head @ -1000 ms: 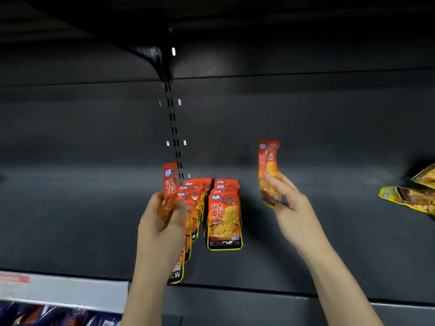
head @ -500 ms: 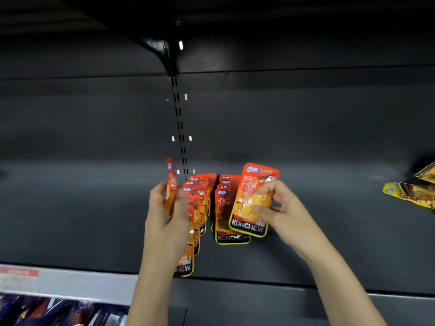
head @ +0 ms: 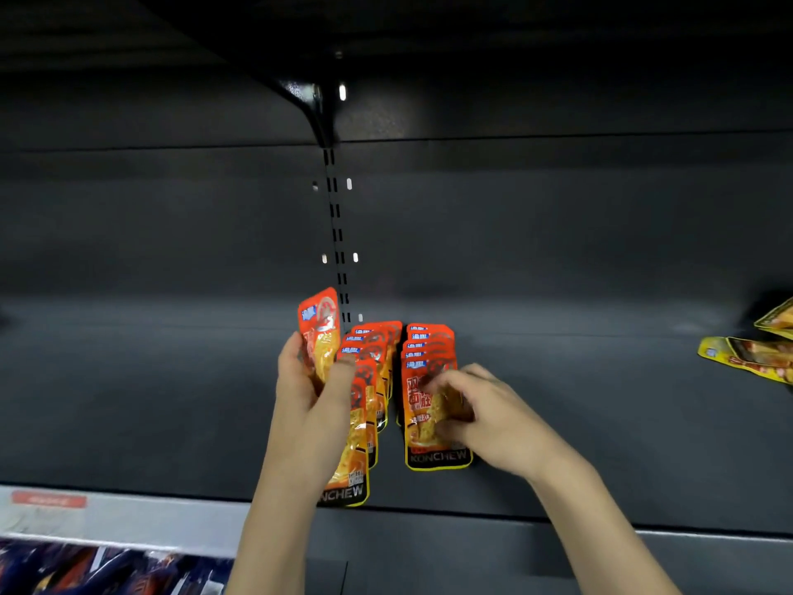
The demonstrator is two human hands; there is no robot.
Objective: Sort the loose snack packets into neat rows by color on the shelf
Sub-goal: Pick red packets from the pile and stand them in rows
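My left hand (head: 311, 392) grips an upright orange packet (head: 319, 332) beside two orange rows (head: 429, 350) on the dark shelf (head: 171, 401); my right hand (head: 485, 416) pinches the right row's front packet (head: 433, 423).

One camera on the person's head looks forward and down, close to the dark shelf (head: 171, 401), straight at 12 o'clock.
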